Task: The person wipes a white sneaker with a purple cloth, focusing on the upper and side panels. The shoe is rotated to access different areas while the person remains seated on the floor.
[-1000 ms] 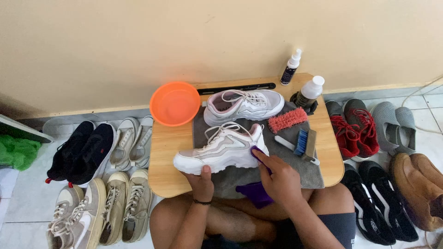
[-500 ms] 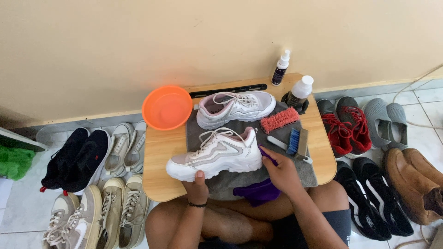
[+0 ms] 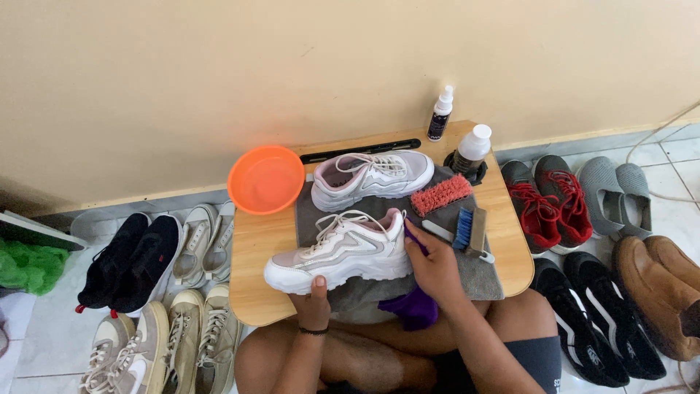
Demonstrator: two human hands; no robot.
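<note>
Two hands work at one white sneaker (image 3: 343,252) lying on a grey mat (image 3: 481,273) on the table (image 3: 270,237). The left hand (image 3: 313,303) grips its sole from below, thumb up. The right hand (image 3: 434,266) clutches a purple cloth (image 3: 414,306), pressing it against the heel.

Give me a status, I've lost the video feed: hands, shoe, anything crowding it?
Left hand grips white sneaker's sole. Right hand presses purple cloth at heel. Blue-bristled brush close beside, apart.
</note>
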